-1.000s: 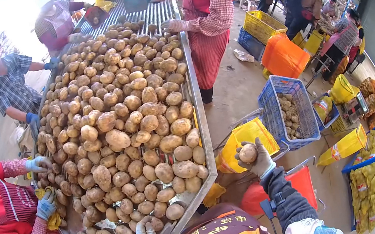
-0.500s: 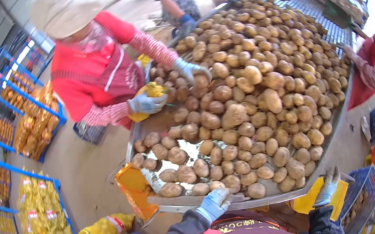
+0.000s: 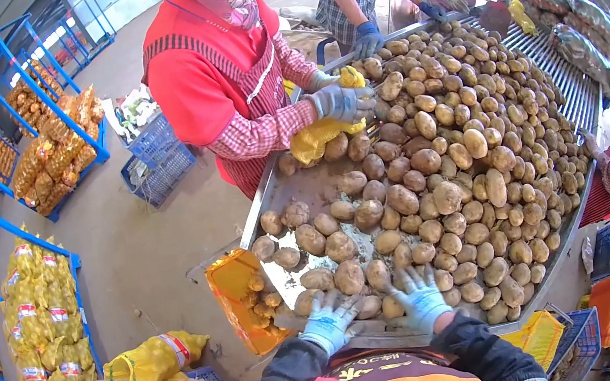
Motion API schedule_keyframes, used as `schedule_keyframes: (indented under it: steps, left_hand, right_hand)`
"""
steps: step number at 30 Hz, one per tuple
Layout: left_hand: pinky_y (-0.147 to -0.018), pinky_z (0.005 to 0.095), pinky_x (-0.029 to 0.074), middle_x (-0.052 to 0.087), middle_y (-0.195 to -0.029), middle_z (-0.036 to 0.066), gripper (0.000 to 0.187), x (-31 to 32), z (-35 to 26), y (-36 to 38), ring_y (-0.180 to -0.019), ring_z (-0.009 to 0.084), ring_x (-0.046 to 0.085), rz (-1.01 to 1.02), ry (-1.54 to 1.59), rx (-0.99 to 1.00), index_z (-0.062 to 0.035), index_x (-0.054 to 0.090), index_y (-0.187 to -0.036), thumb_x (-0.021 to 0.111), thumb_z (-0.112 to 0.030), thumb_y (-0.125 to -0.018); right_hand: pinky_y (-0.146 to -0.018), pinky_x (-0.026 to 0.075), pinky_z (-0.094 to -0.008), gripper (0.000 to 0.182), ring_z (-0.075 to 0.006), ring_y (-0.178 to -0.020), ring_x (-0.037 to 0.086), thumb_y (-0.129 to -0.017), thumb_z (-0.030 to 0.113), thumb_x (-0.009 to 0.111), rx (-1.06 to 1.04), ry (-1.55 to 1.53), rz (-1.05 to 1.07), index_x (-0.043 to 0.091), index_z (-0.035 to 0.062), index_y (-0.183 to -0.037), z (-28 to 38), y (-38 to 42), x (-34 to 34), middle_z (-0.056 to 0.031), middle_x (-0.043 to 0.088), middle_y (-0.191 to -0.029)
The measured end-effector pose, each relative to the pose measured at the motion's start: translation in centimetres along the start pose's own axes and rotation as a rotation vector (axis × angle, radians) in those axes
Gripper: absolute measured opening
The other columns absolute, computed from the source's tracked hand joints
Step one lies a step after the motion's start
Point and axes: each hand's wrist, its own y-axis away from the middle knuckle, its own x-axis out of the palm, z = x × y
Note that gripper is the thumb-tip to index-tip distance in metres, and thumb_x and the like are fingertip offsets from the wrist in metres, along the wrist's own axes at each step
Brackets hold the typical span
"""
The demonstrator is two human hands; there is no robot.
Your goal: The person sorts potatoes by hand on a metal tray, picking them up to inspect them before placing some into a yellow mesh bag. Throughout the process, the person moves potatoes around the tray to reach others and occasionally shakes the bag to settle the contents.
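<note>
Potatoes (image 3: 470, 163) lie heaped on a metal sorting table (image 3: 275, 203). My left hand (image 3: 329, 322), in a light blue glove, rests at the table's near edge with fingers spread, against the closest potatoes. To its right, my right hand (image 3: 423, 300), gloved the same way, reaches over the edge with its fingers fanned out on potatoes. Neither hand grips anything. Just left of my left hand, an orange crate (image 3: 232, 287) holding small potatoes hangs at the table's corner.
Across the table a co-worker in red (image 3: 199, 87) holds a yellow mesh bag (image 3: 317, 140). Other people stand around the far and right sides. Filled yellow sacks (image 3: 43, 315) sit in a blue rack at left. A blue crate (image 3: 577, 347) stands at my right.
My right hand has come from beside the table onto the potatoes. My left hand has spread its fingers toward them. The co-worker in red has both hands at the yellow bag. The view has shifted.
</note>
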Motion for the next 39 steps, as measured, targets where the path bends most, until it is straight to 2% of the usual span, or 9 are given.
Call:
schedule_keyframes:
  steps: [8, 13, 16, 18, 23, 28, 30, 35, 39]
  left_hand:
    - [-0.107, 0.0599, 0.016, 0.044, -0.140, 0.002, 0.046, 2.1, 8.6, 2.5, -0.132, 0.0251, 0.036, -0.161, 0.006, -0.189, -0.0215, 0.053, -0.128, 0.046, -0.044, -0.089]
    - [-0.104, 0.0548, 0.027, 0.054, -0.123, 0.007, 0.035, 1.2, 14.0, 3.1, -0.120, 0.0290, 0.046, -0.363, 0.215, -0.307, -0.0141, 0.058, -0.116, 0.059, -0.024, -0.082]
    - [-0.103, 0.0496, 0.031, 0.055, -0.120, 0.009, 0.034, -1.4, 14.9, 1.1, -0.117, 0.0297, 0.048, -0.648, 0.264, -0.305, -0.0119, 0.059, -0.113, 0.061, -0.020, -0.079]
    - [-0.102, 0.0488, 0.032, 0.055, -0.120, 0.010, 0.036, -3.6, 13.8, -1.6, -0.117, 0.0303, 0.048, -0.763, 0.141, -0.290, -0.0108, 0.058, -0.113, 0.062, -0.018, -0.078]
    - [-0.108, 0.0540, 0.022, 0.048, -0.131, 0.011, 0.055, -5.3, 11.5, -12.0, -0.127, 0.0313, 0.039, -0.618, 0.164, -0.226, -0.0117, 0.051, -0.126, 0.062, -0.036, -0.078]
    - [-0.105, 0.0669, 0.008, 0.028, -0.148, 0.013, 0.094, -4.9, 9.2, -16.7, -0.136, 0.0348, 0.025, -0.247, 0.043, -0.314, -0.0153, 0.027, -0.146, 0.061, -0.062, -0.072]
    - [-0.104, 0.0666, 0.010, 0.030, -0.147, 0.012, 0.096, -4.6, 9.0, -16.3, -0.136, 0.0351, 0.025, -0.223, 0.021, -0.304, -0.0154, 0.028, -0.145, 0.063, -0.062, -0.069]
    - [-0.103, 0.0672, 0.012, 0.036, -0.141, 0.007, 0.096, -4.6, 9.2, -12.9, -0.132, 0.0332, 0.028, -0.207, -0.012, -0.271, -0.0180, 0.038, -0.140, 0.074, -0.054, -0.060]
    - [-0.107, 0.0637, 0.010, 0.036, -0.142, 0.006, 0.090, -4.6, 9.4, -10.4, -0.133, 0.0324, 0.031, -0.173, 0.034, -0.294, -0.0227, 0.039, -0.139, 0.077, -0.047, -0.062]
  right_hand:
    - [-0.109, 0.023, -0.0561, 0.072, -0.0475, -0.135, 0.021, -0.075, 0.044, 0.069, -0.041, -0.220, -0.036, 0.043, 0.0198, -0.138, 7.1, -10.3, 2.7, -0.0225, 0.022, -0.148]
    - [-0.102, 0.035, -0.0537, 0.061, -0.0446, -0.129, 0.034, -0.072, 0.034, 0.070, -0.328, -0.299, -0.108, 0.053, 0.0137, -0.126, 7.6, -11.9, 1.6, -0.0225, 0.039, -0.137]
    - [-0.087, 0.042, -0.0482, 0.045, -0.0360, -0.105, 0.053, -0.064, 0.027, 0.073, -0.015, -0.208, -0.429, 0.061, 0.0084, -0.103, 2.1, -13.8, -1.8, -0.0138, 0.058, -0.109]
    - [-0.103, 0.032, -0.0512, 0.060, -0.0418, -0.121, 0.041, -0.069, 0.030, 0.071, 0.368, -0.064, -0.472, 0.054, 0.0063, -0.121, -3.6, -13.5, -4.2, -0.0211, 0.046, -0.129]
    - [-0.108, 0.022, -0.0567, 0.068, -0.0554, -0.131, 0.021, -0.076, 0.047, 0.067, 0.275, -0.165, -0.166, 0.044, 0.0254, -0.136, -5.0, -13.1, -2.1, -0.0319, 0.016, -0.147]
    - [-0.091, 0.044, -0.0450, 0.049, -0.0386, -0.100, 0.058, -0.079, 0.033, 0.067, 0.191, -0.377, -0.241, 0.053, 0.0106, -0.120, -8.7, -15.9, -6.0, -0.0204, 0.051, -0.127]
    - [-0.097, 0.036, -0.0523, 0.049, -0.0387, -0.118, 0.046, -0.078, 0.031, 0.066, 0.163, -0.044, -0.475, 0.053, 0.0103, -0.121, -10.5, -19.8, -7.6, -0.0195, 0.048, -0.130]
    - [-0.107, 0.015, -0.0648, 0.081, -0.0469, -0.137, 0.019, -0.075, 0.063, 0.059, 0.444, -0.041, -0.045, 0.037, 0.0230, -0.143, -10.3, -25.8, -5.4, -0.0238, 0.011, -0.153]
    - [-0.104, 0.014, -0.0696, 0.065, -0.0397, -0.135, 0.028, -0.083, 0.056, 0.054, 0.198, -0.075, 0.051, 0.042, 0.0255, -0.139, -5.6, -20.5, -4.9, -0.0237, 0.024, -0.148]
